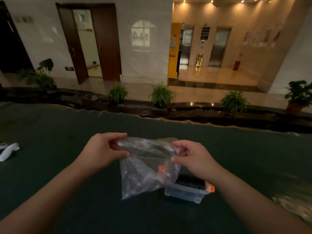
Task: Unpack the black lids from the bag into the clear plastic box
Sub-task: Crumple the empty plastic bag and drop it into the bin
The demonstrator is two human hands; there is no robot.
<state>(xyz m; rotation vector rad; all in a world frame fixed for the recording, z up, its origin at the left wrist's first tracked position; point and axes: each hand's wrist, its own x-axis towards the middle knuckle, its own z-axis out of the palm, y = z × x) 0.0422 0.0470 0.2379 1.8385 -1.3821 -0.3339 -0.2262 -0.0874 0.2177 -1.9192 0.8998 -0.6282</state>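
A clear plastic bag (143, 173) hangs crumpled above the dark green table (67, 132). My left hand (103, 149) pinches its top left edge and my right hand (194, 159) pinches its top right edge, holding the mouth between them. I see no lids inside the bag. Below my right wrist stands the clear plastic box (185, 193) with orange clips, and a stack of black lids (190, 182) lies inside it. The bag's lower right corner overlaps the box's left end.
A white crumpled object (8, 151) lies at the table's left edge. The table's far edge borders a dark stone ledge with several potted plants (162, 95). Beyond is a lobby with doors and lifts.
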